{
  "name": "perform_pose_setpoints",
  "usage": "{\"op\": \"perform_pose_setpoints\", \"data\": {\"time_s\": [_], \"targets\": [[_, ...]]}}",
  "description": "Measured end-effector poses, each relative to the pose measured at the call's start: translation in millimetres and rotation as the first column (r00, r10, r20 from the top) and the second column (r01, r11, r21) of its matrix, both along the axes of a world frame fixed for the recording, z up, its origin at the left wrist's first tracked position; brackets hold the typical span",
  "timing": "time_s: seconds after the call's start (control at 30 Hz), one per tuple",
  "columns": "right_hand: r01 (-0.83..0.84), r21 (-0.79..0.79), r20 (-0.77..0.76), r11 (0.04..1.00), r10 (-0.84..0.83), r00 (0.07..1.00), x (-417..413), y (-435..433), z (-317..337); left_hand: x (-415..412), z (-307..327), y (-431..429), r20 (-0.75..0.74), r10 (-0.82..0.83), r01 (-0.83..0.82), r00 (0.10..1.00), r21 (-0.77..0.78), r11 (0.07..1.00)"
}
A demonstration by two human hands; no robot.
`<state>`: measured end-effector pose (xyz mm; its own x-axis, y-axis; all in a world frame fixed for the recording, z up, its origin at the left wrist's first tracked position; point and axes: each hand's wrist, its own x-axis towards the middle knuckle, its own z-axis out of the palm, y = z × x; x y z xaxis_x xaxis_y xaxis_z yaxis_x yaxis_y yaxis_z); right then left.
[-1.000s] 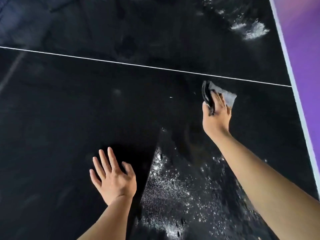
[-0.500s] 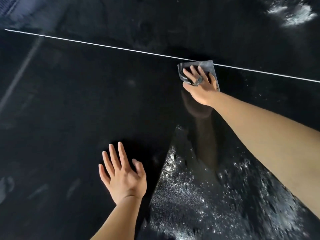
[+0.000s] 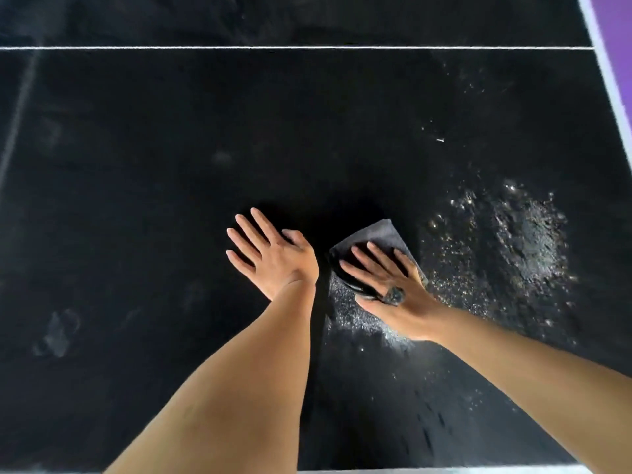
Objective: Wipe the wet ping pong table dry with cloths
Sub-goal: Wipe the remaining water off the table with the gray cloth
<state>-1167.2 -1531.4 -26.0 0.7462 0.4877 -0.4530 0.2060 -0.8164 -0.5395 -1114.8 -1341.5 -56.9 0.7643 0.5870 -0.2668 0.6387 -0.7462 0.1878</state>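
The right hand (image 3: 393,285) has pulled the cloth (image 3: 376,236) back from the white line (image 3: 307,47) to just beside the left hand (image 3: 273,256). Its grip is flat: straight fingers press the grey cloth onto the table (image 3: 136,165). The left hand rests open, palm down, holding nothing. The wiping step is under way. Next, I judge, the cloth must sweep right through the glistening droplets (image 3: 513,241). The cloth looks folded and dark with damp at its left edge.
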Motion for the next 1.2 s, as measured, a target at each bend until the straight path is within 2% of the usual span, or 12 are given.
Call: {"op": "perform_pose_setpoints", "data": {"time_s": [0.13,0.2,0.3,0.33,0.43,0.57,0.77,0.83,0.93,1.0,1.1,1.2], "targets": [[0.017,0.036,-0.08,0.999,-0.014,0.997,-72.2,11.7,13.4,-3.7,0.5,4.8,0.021,-0.056,0.057,0.998,-0.054,0.997],[0.079,0.091,-0.214,0.993,-0.058,0.975,-95.4,15.9,26.6,-6.8,1.0,7.9,0.033,-0.08,0.082,0.996,-0.076,0.994],[0.42,0.12,-0.561,0.899,-0.288,0.776,-104.3,12.1,60.0,-8.4,2.1,8.8,0.03,-0.113,0.115,0.993,-0.095,0.989],[0.512,0.083,-0.605,0.855,-0.364,0.708,-99.8,8.3,71.8,-8.1,2.6,9.8,0.028,-0.127,0.129,0.992,-0.098,0.987],[0.677,-0.014,-0.515,0.736,-0.586,0.626,-71.1,-6.5,103.7,-9.3,1.6,24.8,0.017,-0.218,0.218,0.976,-0.067,0.974],[0.828,0.095,-0.326,0.553,-0.769,0.55,-12.8,-20.3,123.3,-16.8,-0.5,42.3,0.061,-0.328,0.328,0.943,0.01,0.945],[0.749,0.16,0.022,0.643,-0.761,0.648,91.6,-5.8,78.3,-10.7,-8.2,37.2,0.071,-0.319,0.316,0.945,0.057,0.947],[0.754,0.151,-0.036,0.639,-0.759,0.65,109.6,6.4,46.0,-9.5,-10.9,37.4,0.083,-0.312,0.306,0.947,0.073,0.949],[0.881,0.224,-0.239,0.418,-0.852,0.465,106.6,23.0,6.1,-8.8,-11.7,37.0,0.081,-0.298,0.292,0.951,0.084,0.953],[0.888,0.303,-0.321,0.347,-0.84,0.438,87.3,32.9,9.7,-8.0,-12.9,36.3,0.087,-0.3,0.292,0.95,0.094,0.952],[0.838,0.345,-0.425,0.423,-0.726,0.541,35.3,44.7,20.8,-9.5,-11.9,36.4,0.077,-0.293,0.287,0.953,0.084,0.954],[0.69,0.247,-0.434,0.681,-0.558,0.707,-41.6,53.7,35.6,-9.4,-7.8,36.3,0.082,-0.284,0.281,0.955,0.045,0.959]]}}
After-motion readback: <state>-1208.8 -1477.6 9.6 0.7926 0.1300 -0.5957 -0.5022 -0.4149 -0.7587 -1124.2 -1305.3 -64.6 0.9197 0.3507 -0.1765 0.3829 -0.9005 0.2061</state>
